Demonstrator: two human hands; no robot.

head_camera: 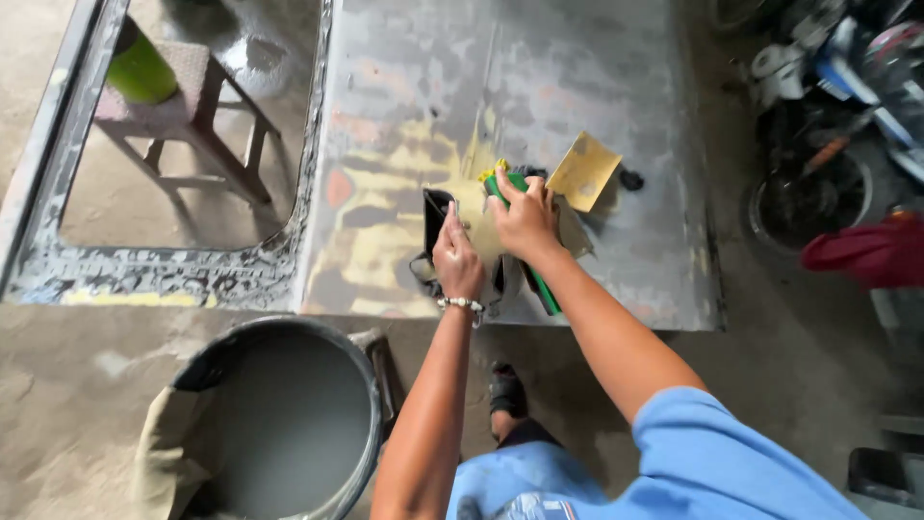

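Seen from above, a person in a blue shirt works over a sanded grey metal vehicle panel (597, 87) patched with yellow filler. The left hand (456, 260) is closed around a small black flat-edged tool (435, 214), its blade resting on the panel. Just beside it, at three o'clock, the right hand (525, 220) grips a green-handled tool with a yellow tip (510, 185); the handle runs down under the wrist toward five o'clock. A tan sheet of sandpaper (583, 170) lies on the panel at two o'clock from the right hand, touching or nearly touching the fingers. At seven o'clock from the hands a round grey bucket of cloudy water (279, 414) stands on the concrete floor. A wooden stool with a green container (164, 91) shows through the panel's window opening at ten o'clock. Motorcycle parts (828, 116) crowd the upper right
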